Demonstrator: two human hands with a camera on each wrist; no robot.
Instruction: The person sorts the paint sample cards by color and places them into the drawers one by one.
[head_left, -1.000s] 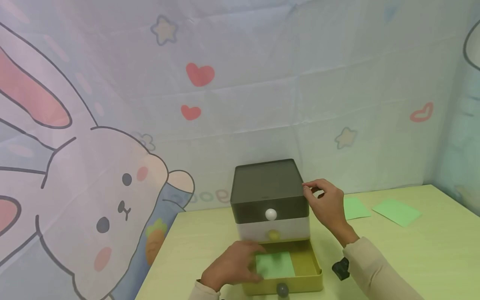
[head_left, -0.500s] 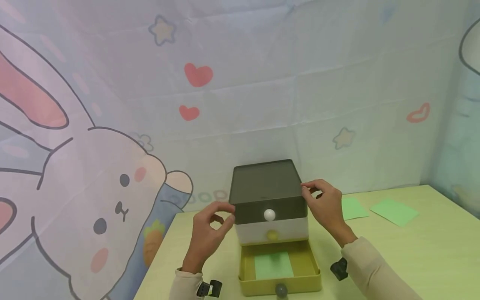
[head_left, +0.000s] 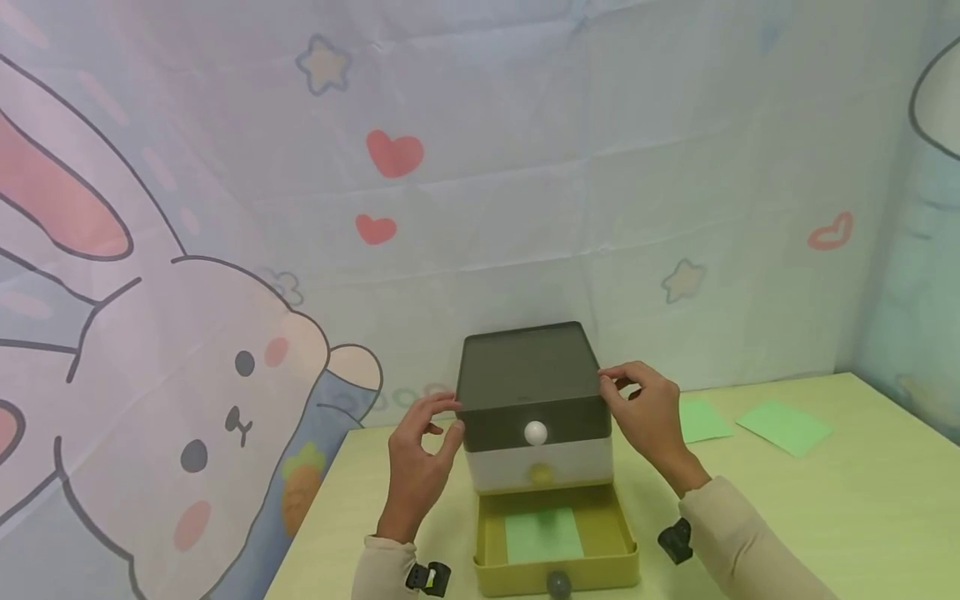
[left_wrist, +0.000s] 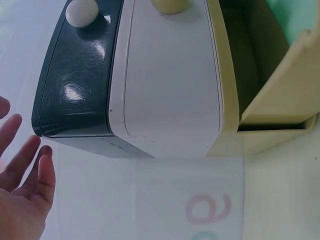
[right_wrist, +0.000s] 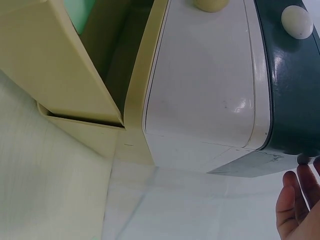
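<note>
A small stacked drawer box stands on the table, with a dark top drawer, a white middle drawer and a yellow bottom drawer. The bottom drawer is pulled out, and a green paper sheet lies flat in it. My left hand is at the box's upper left front corner, fingers loosely bent, fingertips at the dark edge. On the opposite side my right hand touches the dark side wall with its fingertips. Neither hand wraps round anything.
Two green paper sheets lie on the table, right of the box. A printed cloth with a rabbit hangs behind the table. Each wrist carries a small black camera.
My left hand has left the bottom drawer and risen to the box's upper left corner. The right hand stays at the right side. The drawers look unchanged.
</note>
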